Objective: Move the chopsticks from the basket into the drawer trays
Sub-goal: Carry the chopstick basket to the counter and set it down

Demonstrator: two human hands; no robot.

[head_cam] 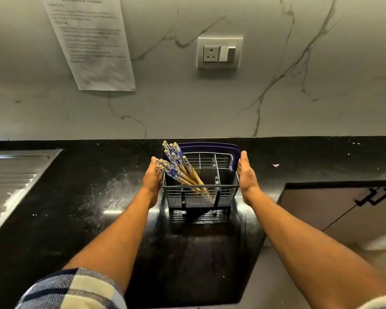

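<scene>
The left hand (152, 177) and right hand (246, 175) lie flat and open against opposite side walls of the basket (201, 196) on the counter (80, 197), gripping nothing. The chopsticks (178, 166) lean left in its left compartment. Press evenly and lift level, so the bundle does not tip out.

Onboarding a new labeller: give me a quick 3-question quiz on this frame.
1. True or false: the chopsticks lean toward the basket's left side.
2. The left hand is: A) on the basket's left wall B) pulling the cabinet handle C) on the wall socket
3. Fill in: the right hand lies flat against the basket's ____ wall.

Key: 1 true; 2 A; 3 right.
</scene>
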